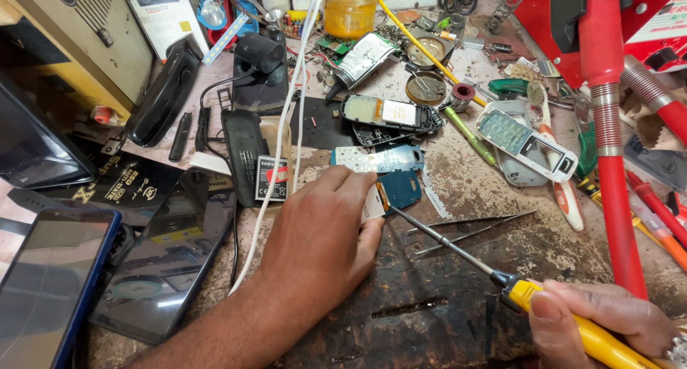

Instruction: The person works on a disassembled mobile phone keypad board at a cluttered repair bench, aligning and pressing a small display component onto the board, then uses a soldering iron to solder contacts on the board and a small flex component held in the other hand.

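1. Head view: the left hand (pixel 318 233) lies knuckles up on the worn bench (pixel 444 297), fingers pressed down on a blue circuit board (pixel 397 186). The hand hides the board's near left part, so how the thumb grips cannot be told.
2. The right hand (pixel 605 322) is cut off by the bottom and right edges. Thumb and fingers are closed around the yellow handle of a soldering iron (pixel 458 251); its thin tip meets the board's edge just beside the left fingertips.
3. Tweezers (pixel 472 229) lie on the bench just beyond the iron's shaft.
4. Behind the board lie a phone frame (pixel 390 115) and, to the right, a white phone front (pixel 526 141), opened up.
5. A white cable (pixel 286 125) runs from the top edge down past the left hand; its lower end passes behind the wrist.
6. At left, a blue phone (pixel 50 283) is cut by the edge, and a dark tablet (pixel 168 254) lies beside it.
7. A red pipe (pixel 608 125) crosses the right side; the clutter behind it is hard to make out.
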Available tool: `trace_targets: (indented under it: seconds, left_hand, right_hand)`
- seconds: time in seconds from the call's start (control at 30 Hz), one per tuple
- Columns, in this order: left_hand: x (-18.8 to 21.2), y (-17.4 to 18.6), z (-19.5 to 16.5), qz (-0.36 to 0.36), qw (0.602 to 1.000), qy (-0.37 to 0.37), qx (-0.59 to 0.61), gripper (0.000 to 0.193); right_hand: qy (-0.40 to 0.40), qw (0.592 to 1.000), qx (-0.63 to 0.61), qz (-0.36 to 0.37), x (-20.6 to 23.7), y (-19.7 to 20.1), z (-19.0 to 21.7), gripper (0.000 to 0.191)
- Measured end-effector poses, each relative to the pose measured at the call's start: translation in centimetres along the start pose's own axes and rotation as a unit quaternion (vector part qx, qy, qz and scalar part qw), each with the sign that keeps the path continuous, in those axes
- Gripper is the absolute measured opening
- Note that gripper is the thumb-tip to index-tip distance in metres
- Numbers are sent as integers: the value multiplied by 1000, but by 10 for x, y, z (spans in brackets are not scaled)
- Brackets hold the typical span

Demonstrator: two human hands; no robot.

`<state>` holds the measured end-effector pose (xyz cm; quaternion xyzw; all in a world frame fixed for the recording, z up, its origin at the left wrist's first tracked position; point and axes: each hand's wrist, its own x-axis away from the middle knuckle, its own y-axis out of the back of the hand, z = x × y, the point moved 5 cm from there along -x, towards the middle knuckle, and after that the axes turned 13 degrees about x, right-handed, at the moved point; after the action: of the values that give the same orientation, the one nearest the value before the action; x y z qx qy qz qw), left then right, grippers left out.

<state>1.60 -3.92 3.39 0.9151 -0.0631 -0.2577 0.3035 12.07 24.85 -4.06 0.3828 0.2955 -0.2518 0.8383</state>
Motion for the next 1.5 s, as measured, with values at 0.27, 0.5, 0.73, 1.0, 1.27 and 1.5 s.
trace_targets:
  seconds: [0.27, 0.5, 0.73, 1.0, 1.27, 1.5]
  left_hand:
    - [0, 1, -2, -4, 1000, 1, -5, 42]
    - [-1, 2, -1, -3, 1000, 4, -11, 42]
    - [-1, 1, 0, 5, 1000, 9, -16, 42]
    - [-2, 1, -3, 17, 999, 23, -25, 40]
    - [-3, 3, -2, 77, 993, 62, -69, 51]
    - [-11, 0, -28, 28, 999, 16, 0, 41]
  right_hand:
    - [-89, 996, -14, -26, -18, -6, 7, 17]
    - [-57, 997, -40, -34, -26, -19, 14, 26]
    - [-38, 999, 28, 13, -16, -4, 7, 22]
    - [-77, 996, -15, 48, -12, 11, -31, 20]
    - [-63, 956, -231, -168, -4, -3, -82, 36]
    - [-54, 937, -279, -204, -4, -6, -106, 44]
